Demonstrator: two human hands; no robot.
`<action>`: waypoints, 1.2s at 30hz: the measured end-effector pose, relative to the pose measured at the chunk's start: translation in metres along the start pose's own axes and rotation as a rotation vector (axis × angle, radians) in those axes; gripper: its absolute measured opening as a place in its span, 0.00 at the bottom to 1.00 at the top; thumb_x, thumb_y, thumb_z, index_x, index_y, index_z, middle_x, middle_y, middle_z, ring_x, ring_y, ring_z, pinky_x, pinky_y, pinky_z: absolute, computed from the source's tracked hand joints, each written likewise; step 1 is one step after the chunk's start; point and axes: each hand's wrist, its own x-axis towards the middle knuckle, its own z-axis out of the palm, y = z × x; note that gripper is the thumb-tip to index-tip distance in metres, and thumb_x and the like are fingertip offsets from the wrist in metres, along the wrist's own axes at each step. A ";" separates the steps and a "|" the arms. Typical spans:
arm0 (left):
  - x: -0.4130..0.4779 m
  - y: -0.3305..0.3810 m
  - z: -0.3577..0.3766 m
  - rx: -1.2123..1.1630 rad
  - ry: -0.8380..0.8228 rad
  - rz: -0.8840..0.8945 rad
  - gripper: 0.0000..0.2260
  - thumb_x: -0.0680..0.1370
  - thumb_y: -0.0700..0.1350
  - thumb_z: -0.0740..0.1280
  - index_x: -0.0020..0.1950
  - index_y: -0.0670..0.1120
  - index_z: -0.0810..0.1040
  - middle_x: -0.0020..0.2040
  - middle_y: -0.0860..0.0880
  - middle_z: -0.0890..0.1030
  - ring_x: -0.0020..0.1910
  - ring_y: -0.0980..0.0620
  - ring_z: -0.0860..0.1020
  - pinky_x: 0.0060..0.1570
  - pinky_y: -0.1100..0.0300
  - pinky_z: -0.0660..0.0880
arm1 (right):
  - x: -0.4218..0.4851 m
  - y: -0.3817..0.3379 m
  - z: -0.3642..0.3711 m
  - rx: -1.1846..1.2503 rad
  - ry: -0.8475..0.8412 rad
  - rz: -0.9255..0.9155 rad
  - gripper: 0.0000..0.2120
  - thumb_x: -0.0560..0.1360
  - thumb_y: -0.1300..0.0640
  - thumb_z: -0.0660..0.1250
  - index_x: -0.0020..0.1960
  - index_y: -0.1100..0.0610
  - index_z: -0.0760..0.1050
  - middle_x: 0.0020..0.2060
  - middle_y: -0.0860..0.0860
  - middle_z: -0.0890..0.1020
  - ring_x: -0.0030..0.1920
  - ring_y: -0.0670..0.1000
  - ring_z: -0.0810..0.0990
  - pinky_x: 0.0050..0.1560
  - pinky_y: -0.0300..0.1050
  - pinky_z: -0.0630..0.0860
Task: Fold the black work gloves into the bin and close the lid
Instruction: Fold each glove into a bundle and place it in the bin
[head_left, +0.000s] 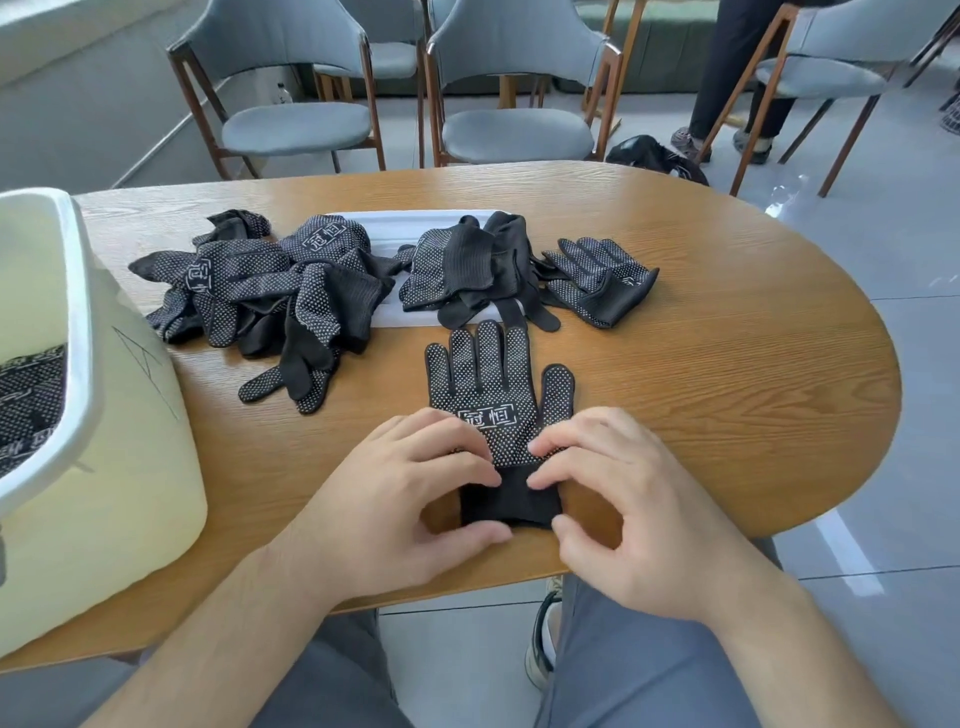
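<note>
A black dotted work glove (496, 395) lies flat on the wooden table (727, 374), fingers pointing away from me. My left hand (400, 499) pinches the left side of its cuff between thumb and fingertips. My right hand (618, 499) pinches the right side of the cuff the same way. Several more black gloves lie in a heap (260, 291) at the back left, and others (483, 270) partly cover a white lid (395, 234). The pale yellow bin (104, 441) stands open at the left with folded gloves (28, 400) inside.
Another glove (602, 280) lies at the back right of the pile. Grey chairs (514, 104) stand behind the table, and a person's legs (737, 78) are at the far right. A black bag (654, 156) lies on the floor.
</note>
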 end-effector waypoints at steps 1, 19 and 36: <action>0.000 -0.001 0.001 0.000 0.017 0.005 0.13 0.76 0.58 0.73 0.52 0.51 0.84 0.55 0.57 0.80 0.57 0.55 0.77 0.55 0.53 0.74 | -0.001 -0.001 0.000 -0.005 -0.022 0.016 0.13 0.69 0.49 0.71 0.52 0.49 0.80 0.65 0.38 0.75 0.69 0.48 0.70 0.64 0.51 0.71; 0.002 0.000 0.000 0.006 0.132 -0.083 0.17 0.75 0.63 0.71 0.50 0.50 0.81 0.50 0.60 0.81 0.55 0.55 0.78 0.55 0.54 0.70 | 0.016 0.006 0.015 -0.018 0.140 -0.066 0.09 0.80 0.51 0.70 0.53 0.55 0.83 0.52 0.44 0.83 0.56 0.49 0.79 0.55 0.50 0.76; 0.036 -0.007 -0.011 -0.275 0.071 -0.398 0.15 0.77 0.45 0.74 0.50 0.62 0.70 0.38 0.60 0.75 0.32 0.62 0.73 0.34 0.72 0.67 | 0.047 0.001 0.017 0.039 0.151 0.202 0.14 0.79 0.51 0.68 0.64 0.41 0.74 0.46 0.36 0.76 0.42 0.41 0.75 0.43 0.38 0.72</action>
